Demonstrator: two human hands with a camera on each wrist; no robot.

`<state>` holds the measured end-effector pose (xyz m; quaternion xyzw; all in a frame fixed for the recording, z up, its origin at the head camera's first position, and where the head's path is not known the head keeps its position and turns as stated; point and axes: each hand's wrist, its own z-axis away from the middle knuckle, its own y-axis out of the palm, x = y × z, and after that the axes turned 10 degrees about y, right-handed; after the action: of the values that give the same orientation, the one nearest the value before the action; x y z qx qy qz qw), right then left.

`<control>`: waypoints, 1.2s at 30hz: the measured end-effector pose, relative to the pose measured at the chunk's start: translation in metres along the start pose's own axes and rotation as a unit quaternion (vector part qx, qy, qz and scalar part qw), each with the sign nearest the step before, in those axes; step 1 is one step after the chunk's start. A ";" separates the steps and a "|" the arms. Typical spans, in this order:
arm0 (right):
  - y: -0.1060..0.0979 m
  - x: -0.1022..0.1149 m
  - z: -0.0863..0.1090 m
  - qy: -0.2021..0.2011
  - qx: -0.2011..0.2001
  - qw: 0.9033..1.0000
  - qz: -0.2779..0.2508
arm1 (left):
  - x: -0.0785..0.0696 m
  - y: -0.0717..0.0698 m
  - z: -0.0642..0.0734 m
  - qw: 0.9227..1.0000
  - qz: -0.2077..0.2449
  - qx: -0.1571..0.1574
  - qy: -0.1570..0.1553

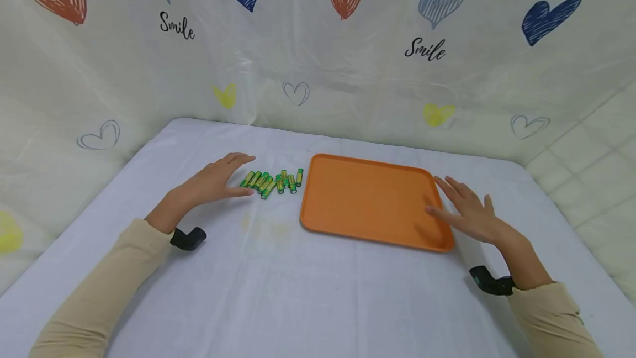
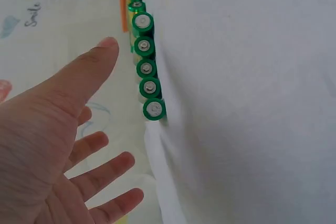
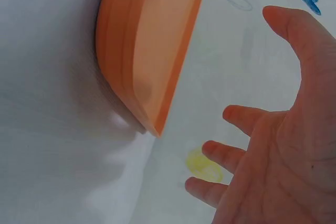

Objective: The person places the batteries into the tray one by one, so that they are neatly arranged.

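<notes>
Several green and yellow batteries [image 1: 280, 183] lie in a loose row on the white cloth, left of an orange tray [image 1: 367, 203]. My left hand [image 1: 218, 180] is spread at the row's left end, thumb and fingers apart, with nothing in its grasp. The left wrist view shows the end faces of the batteries [image 2: 147, 68] beyond the thumb. Over the tray's right edge hovers my right hand [image 1: 467, 211], its fingers extended and holding nothing. In the right wrist view, the tray's corner [image 3: 131, 66] appears beside the spread fingers.
The white tablecloth [image 1: 308, 297] covers the table. Behind it hangs a pale curtain [image 1: 348, 70] printed with hearts and the word Smile. A black band [image 1: 189, 238] sits on the left wrist and another black band [image 1: 492, 282] on the right.
</notes>
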<state>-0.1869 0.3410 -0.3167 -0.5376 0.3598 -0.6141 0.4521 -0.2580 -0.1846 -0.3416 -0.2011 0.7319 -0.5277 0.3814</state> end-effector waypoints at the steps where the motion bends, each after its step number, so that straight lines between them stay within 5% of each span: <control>1: 0.001 -0.001 0.000 -0.004 0.002 1.000 -0.001 | 0.001 0.001 0.000 1.000 0.014 0.006 -0.004; 12: 0.010 -0.012 -0.006 -0.037 0.034 0.998 -0.039 | 0.015 0.009 -0.002 0.998 0.056 0.039 -0.003; 26: 0.006 -0.018 -0.015 -0.018 -0.005 0.999 -0.051 | 0.032 0.012 -0.008 0.997 0.058 0.048 0.031; 36: 0.009 -0.039 -0.016 0.017 0.047 0.987 -0.151 | 0.032 0.013 -0.012 0.996 0.074 0.043 0.032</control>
<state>-0.2011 0.3738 -0.3410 -0.5529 0.2531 -0.7007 0.3731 -0.2855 -0.1949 -0.3628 -0.1134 0.7331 -0.5352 0.4041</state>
